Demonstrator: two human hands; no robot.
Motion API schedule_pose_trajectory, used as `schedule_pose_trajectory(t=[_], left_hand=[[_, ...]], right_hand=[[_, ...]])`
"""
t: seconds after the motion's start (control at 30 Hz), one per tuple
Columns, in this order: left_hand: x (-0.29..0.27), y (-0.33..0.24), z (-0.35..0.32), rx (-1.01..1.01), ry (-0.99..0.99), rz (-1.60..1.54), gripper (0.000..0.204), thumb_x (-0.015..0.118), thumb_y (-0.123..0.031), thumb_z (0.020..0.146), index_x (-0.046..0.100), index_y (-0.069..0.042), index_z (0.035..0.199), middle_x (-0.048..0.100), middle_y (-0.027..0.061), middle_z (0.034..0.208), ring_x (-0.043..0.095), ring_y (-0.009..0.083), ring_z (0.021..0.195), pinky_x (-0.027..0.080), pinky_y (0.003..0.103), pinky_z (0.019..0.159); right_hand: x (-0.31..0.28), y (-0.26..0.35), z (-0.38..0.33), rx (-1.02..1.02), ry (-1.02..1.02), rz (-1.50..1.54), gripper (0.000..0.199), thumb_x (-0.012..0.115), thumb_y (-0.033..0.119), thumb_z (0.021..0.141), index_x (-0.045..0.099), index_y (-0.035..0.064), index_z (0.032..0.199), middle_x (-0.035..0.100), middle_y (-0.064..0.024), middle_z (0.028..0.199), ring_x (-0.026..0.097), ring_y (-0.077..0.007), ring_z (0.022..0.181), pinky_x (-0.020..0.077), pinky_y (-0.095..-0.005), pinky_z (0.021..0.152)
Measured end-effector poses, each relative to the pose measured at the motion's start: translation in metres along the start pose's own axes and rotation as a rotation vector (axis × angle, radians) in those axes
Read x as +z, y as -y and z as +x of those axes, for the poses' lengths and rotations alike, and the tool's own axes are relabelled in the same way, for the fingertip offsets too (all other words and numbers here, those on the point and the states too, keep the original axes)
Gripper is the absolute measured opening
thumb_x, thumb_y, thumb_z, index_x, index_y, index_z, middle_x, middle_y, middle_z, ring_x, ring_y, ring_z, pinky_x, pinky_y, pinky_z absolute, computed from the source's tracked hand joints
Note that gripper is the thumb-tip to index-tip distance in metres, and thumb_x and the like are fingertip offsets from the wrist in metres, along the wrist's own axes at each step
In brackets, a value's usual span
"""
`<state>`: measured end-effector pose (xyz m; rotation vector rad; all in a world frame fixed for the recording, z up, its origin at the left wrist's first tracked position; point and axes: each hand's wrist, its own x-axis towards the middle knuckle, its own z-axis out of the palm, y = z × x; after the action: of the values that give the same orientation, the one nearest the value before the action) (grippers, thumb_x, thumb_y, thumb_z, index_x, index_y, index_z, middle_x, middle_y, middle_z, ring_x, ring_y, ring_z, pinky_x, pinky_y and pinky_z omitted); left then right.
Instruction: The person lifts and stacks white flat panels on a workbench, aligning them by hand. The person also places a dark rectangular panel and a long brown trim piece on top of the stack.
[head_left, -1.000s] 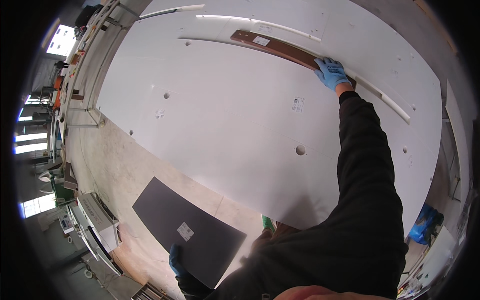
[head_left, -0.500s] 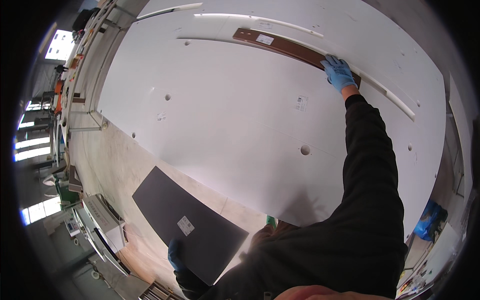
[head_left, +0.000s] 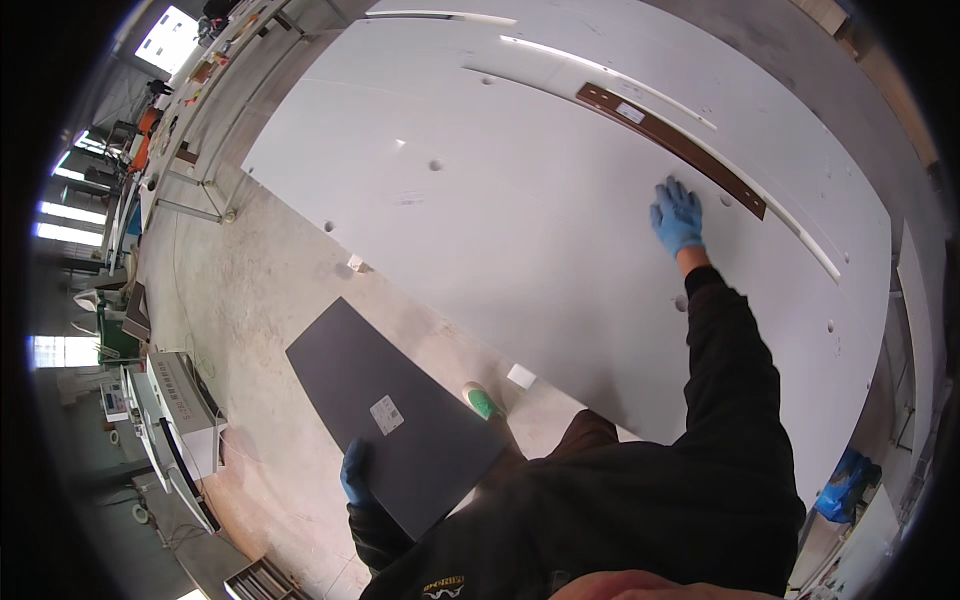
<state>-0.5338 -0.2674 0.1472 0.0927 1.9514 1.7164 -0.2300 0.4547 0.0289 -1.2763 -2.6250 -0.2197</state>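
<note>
My left hand (head_left: 354,473), in a blue glove, grips the near-left edge of a dark grey flat panel (head_left: 345,370). The panel hangs tilted at my left side and bears a white label (head_left: 386,415); its far side is hidden. My right hand (head_left: 680,214), gloved in blue too, is stretched out over the large white tabletop (head_left: 540,230) with fingers apart and nothing in it. Whether it touches the surface I cannot tell. Just beyond its fingertips lies a long brown strip (head_left: 690,150) with holes near its ends and a white label (head_left: 631,113).
A thin white rail (head_left: 610,75) runs behind the brown strip. Small white pieces show at the table's near edge, one at the left (head_left: 357,264) and one nearer me (head_left: 521,376). Left stand a metal-framed bench (head_left: 190,209) and a boxy machine (head_left: 185,410). A blue bag (head_left: 848,487) sits right.
My right hand has let go of the brown strip and drawn back toward me. Two labels have left the tabletop; white pieces now show at its near edge. My left hand still holds the panel.
</note>
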Motion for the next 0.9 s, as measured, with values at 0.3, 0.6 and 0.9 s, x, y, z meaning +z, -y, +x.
schedule_pose_trajectory(t=[0.3,0.6,0.9], left_hand=[[-0.038,-0.1,0.096,-0.225,0.371,-0.609,0.053,0.055,-0.032,0.1,0.055,0.004,0.139,0.064,0.0194,0.13,0.062,0.0332,0.119,0.051,0.045,0.103],[-0.029,-0.135,0.22,-0.14,0.566,-0.691,0.05,0.056,-0.03,0.103,0.055,0.004,0.14,0.063,0.0184,0.134,0.063,0.0315,0.12,0.052,0.042,0.103],[0.062,-0.155,0.33,-0.075,0.605,-0.593,0.05,0.053,-0.032,0.106,0.053,0.004,0.141,0.063,0.0165,0.134,0.062,0.0282,0.12,0.051,0.039,0.102]], right_hand=[[-0.037,0.276,-0.121,0.09,-0.036,0.268,0.051,0.067,0.035,0.088,0.059,0.0063,0.129,0.047,-0.022,0.151,0.041,-0.0394,0.142,0.0315,-0.0575,0.115],[-0.061,0.354,-0.134,0.237,0.018,0.277,0.056,0.06,0.038,0.098,0.052,0.0041,0.142,0.055,-0.0204,0.145,0.054,-0.0402,0.133,0.0419,-0.0528,0.11],[-0.169,0.547,-0.056,0.641,0.327,2.57,0.043,0.054,0.027,0.108,0.052,-0.0016,0.139,0.066,-0.0119,0.126,0.067,-0.024,0.113,0.0565,-0.0409,0.097]])
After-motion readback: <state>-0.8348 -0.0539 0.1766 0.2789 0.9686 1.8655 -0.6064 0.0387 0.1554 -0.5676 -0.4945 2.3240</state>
